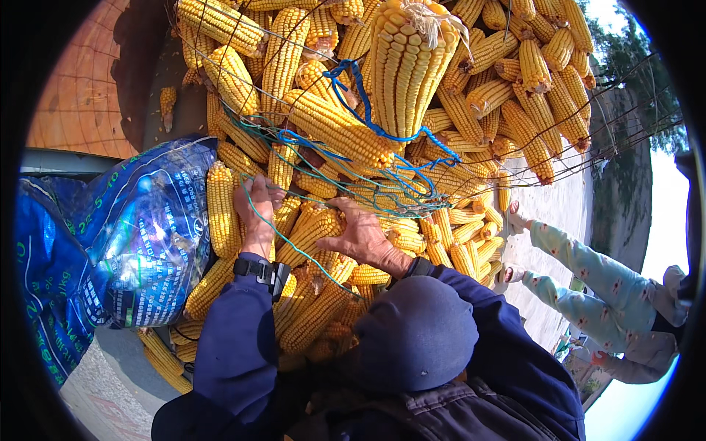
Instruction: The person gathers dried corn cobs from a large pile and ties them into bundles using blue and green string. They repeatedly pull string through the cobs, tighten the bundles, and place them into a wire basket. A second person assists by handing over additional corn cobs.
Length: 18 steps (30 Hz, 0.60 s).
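My left hand pinches a thin green cord, whose loose length trails down across the corn. To its right my right hand is spread, thumb and fingers apart, around the end of a corn cob. Its fingertips are near the strand that leads to a tangle of green cords; whether they touch it cannot be told. Husked yellow corn cobs lie heaped beneath both hands. A knotted blue rope crosses the heap above them, beside a large upright cob.
A stuffed blue woven sack, bearing writing, leans at the left. Bent wire mesh spans the heap and juts out right. An orange-brown panel stands upper left. A person in patterned trousers stands at the right. A dark cap fills the lower middle.
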Motion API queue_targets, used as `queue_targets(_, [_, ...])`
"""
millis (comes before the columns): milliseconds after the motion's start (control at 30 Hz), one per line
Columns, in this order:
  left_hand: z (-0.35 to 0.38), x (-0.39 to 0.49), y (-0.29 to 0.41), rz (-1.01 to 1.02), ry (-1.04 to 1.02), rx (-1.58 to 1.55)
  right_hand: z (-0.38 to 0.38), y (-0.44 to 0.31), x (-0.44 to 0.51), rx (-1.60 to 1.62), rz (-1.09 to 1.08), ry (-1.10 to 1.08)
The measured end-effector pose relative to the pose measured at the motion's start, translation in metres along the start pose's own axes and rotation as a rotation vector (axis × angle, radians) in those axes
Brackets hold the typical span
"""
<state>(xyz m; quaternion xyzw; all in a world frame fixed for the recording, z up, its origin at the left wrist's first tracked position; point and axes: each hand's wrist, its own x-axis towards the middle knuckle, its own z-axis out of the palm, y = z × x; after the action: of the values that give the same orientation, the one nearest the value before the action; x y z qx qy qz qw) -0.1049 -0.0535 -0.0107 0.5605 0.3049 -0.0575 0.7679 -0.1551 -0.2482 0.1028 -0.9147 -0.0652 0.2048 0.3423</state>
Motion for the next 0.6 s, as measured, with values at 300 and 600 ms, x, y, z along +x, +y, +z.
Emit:
queue_targets(300, [-0.007,0.014,-0.027,-0.100,-0.139,-0.145,-0.014,0.020,-0.036,0.139,-0.227,0.124])
queue_targets(600, [-0.018,0.016,-0.023,-0.060,0.025,-0.077,-0.030,0.013,-0.054,0.110,-0.346,0.148])
